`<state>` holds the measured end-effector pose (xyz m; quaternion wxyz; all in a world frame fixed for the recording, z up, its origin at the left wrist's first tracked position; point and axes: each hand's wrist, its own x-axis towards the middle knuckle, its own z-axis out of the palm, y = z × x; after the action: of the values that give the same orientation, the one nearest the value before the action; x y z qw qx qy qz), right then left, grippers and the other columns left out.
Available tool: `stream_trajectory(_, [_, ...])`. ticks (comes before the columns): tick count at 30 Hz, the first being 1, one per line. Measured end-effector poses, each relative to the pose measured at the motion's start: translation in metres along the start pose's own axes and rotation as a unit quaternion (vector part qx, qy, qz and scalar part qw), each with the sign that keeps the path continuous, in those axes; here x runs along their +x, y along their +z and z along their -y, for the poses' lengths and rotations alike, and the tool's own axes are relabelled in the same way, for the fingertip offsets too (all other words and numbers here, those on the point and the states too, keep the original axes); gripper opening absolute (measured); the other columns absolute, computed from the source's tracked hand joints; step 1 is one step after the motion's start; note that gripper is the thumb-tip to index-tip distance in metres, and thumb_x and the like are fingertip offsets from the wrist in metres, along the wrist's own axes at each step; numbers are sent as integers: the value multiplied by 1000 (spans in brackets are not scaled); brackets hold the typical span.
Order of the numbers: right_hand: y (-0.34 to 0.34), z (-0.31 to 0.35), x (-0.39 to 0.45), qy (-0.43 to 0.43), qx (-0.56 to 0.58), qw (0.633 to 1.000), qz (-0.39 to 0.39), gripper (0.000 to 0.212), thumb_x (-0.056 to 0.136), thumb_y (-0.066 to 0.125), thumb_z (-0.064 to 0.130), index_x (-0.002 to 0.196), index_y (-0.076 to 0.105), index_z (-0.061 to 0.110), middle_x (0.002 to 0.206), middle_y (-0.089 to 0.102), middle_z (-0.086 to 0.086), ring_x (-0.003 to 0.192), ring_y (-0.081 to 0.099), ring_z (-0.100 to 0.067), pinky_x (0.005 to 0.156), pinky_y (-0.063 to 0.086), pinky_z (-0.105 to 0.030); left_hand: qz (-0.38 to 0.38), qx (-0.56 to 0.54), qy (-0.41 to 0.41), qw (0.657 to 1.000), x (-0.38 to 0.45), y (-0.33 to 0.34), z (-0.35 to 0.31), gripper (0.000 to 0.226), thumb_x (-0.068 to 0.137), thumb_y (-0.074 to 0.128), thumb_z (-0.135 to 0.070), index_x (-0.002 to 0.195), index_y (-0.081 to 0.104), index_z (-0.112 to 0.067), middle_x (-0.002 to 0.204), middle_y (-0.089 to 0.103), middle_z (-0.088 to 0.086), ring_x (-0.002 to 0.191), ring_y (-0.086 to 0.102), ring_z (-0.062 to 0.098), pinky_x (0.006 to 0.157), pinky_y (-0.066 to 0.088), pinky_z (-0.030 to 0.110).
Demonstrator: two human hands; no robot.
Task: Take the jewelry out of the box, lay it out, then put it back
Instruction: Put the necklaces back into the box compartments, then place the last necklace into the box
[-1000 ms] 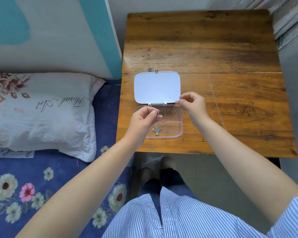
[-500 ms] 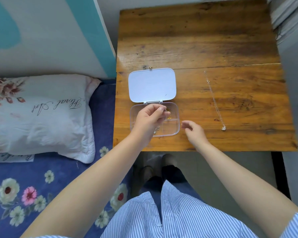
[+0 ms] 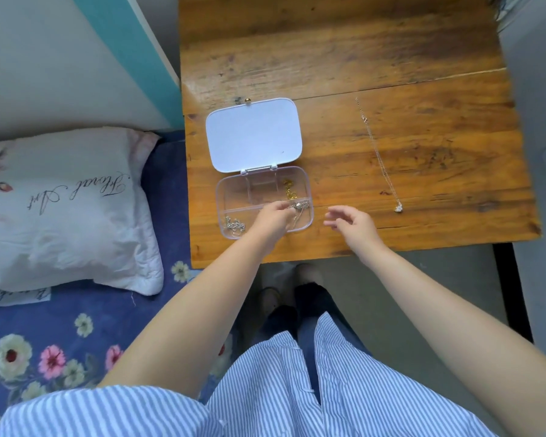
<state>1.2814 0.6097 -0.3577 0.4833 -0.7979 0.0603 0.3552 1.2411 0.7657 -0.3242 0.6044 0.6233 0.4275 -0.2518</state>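
Observation:
A clear compartment box point(image 3: 230, 189) lies at the table's near left, its white lid point(image 3: 254, 134) folded open behind it. My left hand point(image 3: 273, 217) is over the box's near right compartment, pinching a thin silver chain point(image 3: 298, 205) at its fingertips. A gold piece point(image 3: 289, 189) sits in the far right compartment and a silver pendant piece point(image 3: 235, 224) in the near left one. My right hand point(image 3: 350, 222) hovers just right of the box, fingers apart and holding nothing. A silver necklace point(image 3: 380, 156) lies stretched out straight on the table's right side.
The wooden table point(image 3: 344, 58) ends close in front of me. A tiny gold stud point(image 3: 247, 100) lies behind the lid. A bed with a white pillow point(image 3: 67, 209) and floral sheet is at the left. Feet show on the floor below.
My right hand came down from the box's hinge to beside the box, letting go. My left hand stayed over the box and now pinches the silver chain. The view shifted.

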Motion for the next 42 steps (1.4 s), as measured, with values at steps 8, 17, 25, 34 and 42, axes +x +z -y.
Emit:
stream_trajectory(8, [8, 56, 50, -56, -17, 998, 12, 39, 91, 48, 4, 130, 44, 1, 129, 54, -17, 118, 51, -27, 106, 37, -33, -240, 369, 79, 895, -9, -53, 42, 39, 90, 53, -16, 129, 48, -9, 136, 47, 12, 127, 40, 29, 99, 42, 39])
stream_trajectory(17, [45, 112, 123, -16, 13, 997, -80, 32, 72, 39, -10, 96, 60, -12, 94, 68, -19, 86, 52, -15, 69, 45, -26, -234, 268, 31, 934, -2, -75, 60, 27, 86, 63, -21, 107, 61, -5, 108, 68, 15, 92, 56, 29, 66, 35, 28])
stream_trajectory(25, [15, 95, 66, -118, -1, 993, 2, 31, 80, 57, -12, 68, 59, 16, 74, 69, 8, 59, 56, 15, 65, 45, -3, -209, 217, 28, 953, 0, -81, 67, 40, 90, 57, -28, 125, 55, -10, 110, 68, 12, 102, 61, 30, 82, 48, 35])
stream_trajectory(34, [23, 36, 16, -17, -66, 998, -6, 36, 91, 47, 7, 127, 49, 7, 138, 50, -9, 126, 46, -24, 105, 38, -36, -136, -174, -60, 973, -7, -83, 48, 47, 98, 44, -28, 141, 35, -12, 143, 44, 13, 116, 55, 35, 95, 49, 41])
stream_trajectory(42, [50, 36, 20, 8, -1, 999, -47, 41, 83, 52, -2, 121, 57, 12, 118, 65, -7, 109, 57, -26, 85, 45, -31, -213, -65, 36, 974, -1, -75, 36, 44, 89, 48, 1, 129, 54, -16, 118, 62, 7, 89, 57, 22, 86, 57, 40])
